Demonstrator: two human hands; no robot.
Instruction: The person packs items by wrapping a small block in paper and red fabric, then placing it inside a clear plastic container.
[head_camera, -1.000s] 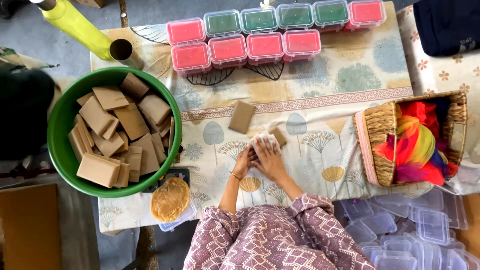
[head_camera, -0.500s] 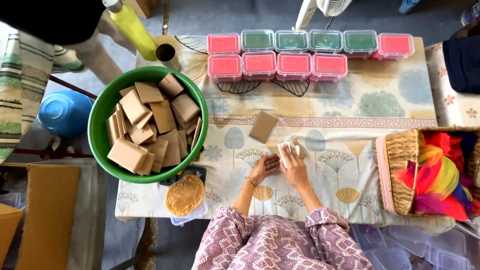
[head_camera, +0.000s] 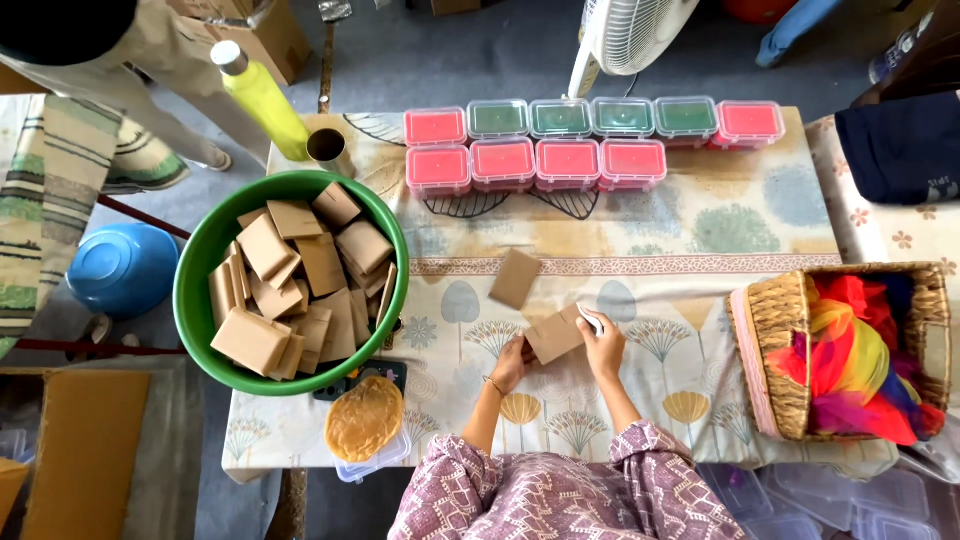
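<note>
Both my hands meet over the patterned tablecloth (head_camera: 700, 230) near the table's front edge. My left hand (head_camera: 510, 362) grips the left end of a small brown cardboard box (head_camera: 553, 337). My right hand (head_camera: 602, 345) holds its right end, with a small white piece (head_camera: 590, 319) at the fingertips. A second flat brown box (head_camera: 515, 278) lies loose on the cloth just beyond my hands. A green bowl (head_camera: 200, 255) heaped with several more brown boxes sits to my left.
Two rows of clear lidded tubs (head_camera: 560, 140) with red and green contents line the far edge. A wicker basket (head_camera: 775, 335) of bright cloth stands at right. A yellow bottle (head_camera: 262, 95), a round golden disc (head_camera: 364, 417), a fan (head_camera: 630, 35) and another person's legs (head_camera: 150, 70) are nearby.
The view has shifted, so the table sits further right and lower in frame. My hands have stayed together on the brown box, now held flatter and more exposed.
</note>
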